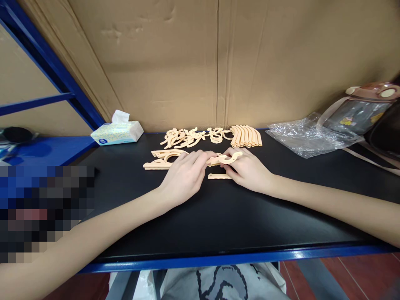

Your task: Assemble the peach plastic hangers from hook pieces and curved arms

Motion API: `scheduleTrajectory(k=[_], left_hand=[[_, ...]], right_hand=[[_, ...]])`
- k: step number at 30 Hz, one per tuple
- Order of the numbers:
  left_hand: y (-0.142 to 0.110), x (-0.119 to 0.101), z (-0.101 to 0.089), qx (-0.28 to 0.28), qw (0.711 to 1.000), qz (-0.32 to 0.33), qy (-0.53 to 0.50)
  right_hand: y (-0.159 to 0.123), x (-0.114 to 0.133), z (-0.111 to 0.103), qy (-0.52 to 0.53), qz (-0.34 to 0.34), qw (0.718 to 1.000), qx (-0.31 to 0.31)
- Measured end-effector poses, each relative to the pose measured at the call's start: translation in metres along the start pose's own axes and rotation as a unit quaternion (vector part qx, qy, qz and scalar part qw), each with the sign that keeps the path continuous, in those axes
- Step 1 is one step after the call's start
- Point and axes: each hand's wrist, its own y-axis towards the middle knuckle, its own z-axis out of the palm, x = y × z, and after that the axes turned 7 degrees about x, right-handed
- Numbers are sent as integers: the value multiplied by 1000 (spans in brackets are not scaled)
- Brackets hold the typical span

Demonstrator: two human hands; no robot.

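Near the middle of the black tabletop, my left hand [184, 175] and my right hand [250, 168] meet around a beige plastic hanger hook [233, 158]. Its curved end points up and to the right. The fingers of both hands are closed on the piece, and they hide part of it. Just below my right fingers lies a short flat beige strip [218, 176]. Left of my left hand are more beige hanger parts: a long bar [156, 166] and a ring-shaped piece [170, 156], partly covered by that hand.
Along the back lie loose hooks [178, 137], several rings [216, 135] and a row of curved arms [246, 136]. A tissue box [118, 132] stands back left. Clear plastic wrap [308, 135] and a drink bottle [353, 112] are at the right, before a cardboard wall [181, 62].
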Motion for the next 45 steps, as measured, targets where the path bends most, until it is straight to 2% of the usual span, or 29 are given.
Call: scheduleTrajectory(k=[6,20,33,39,45], left_hand=[[0,1,2,44,999,-2,-25],[0,3,9,41,999,-1,18],[0,4,6,79,996,-47,18],[0,6,9,97,993,-61,14],[0,5,9,95,993,-70,-16]], right_hand=[[-2,-1,0,22,10,1000,5],[-3,-3,5,-9,-1,1000,-16],[-3,-2,0,123,43,988,-82],[-5,0,-8,127,-24,986,-105],[-4,-2,-5,113,-62,987,-91]])
